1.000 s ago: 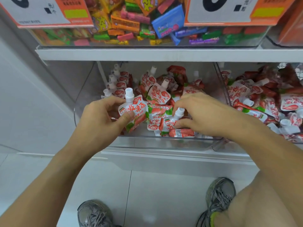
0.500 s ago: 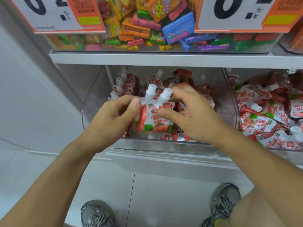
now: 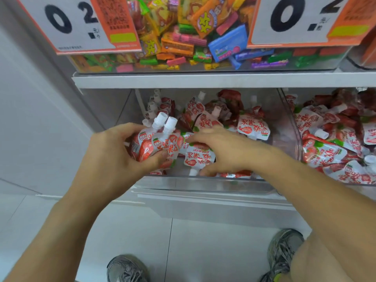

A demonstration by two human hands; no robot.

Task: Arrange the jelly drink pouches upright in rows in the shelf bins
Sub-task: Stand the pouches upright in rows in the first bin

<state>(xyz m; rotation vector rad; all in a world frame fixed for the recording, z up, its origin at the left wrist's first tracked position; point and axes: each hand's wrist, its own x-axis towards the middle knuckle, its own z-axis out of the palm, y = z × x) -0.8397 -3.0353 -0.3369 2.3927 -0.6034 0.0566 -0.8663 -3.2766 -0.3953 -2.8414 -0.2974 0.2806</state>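
So the left hand (image 3: 114, 157) is wrapped around two jelly drink pouches (image 3: 154, 145) at once, thumb pressed across their fronts, and both white screw caps (image 3: 164, 122) stick up side by side, so the pair is pretty much upright over the front left part of the clear shelf bin (image 3: 203, 185). The right hand (image 3: 225, 153) is down in the same bin with its fingers spread over a loose pouch (image 3: 198, 157) that lies upside down, spout pointing toward the bin's front wall; the thumb curls in under it, but whether it's actually pinched or just touched, can't really tell. Behind the hands the rest of the pouches sit in a jumble, a few standing along the back left, most tilted or flat. The neighbouring bin (image 3: 293, 127) on the right is a heap of the same strawberry pouches. Up top, a bin of mixed candy (image 3: 183, 43) with big price cards (image 3: 81, 23). Grey sneakers (image 3: 282, 253) on the tiled floor below.
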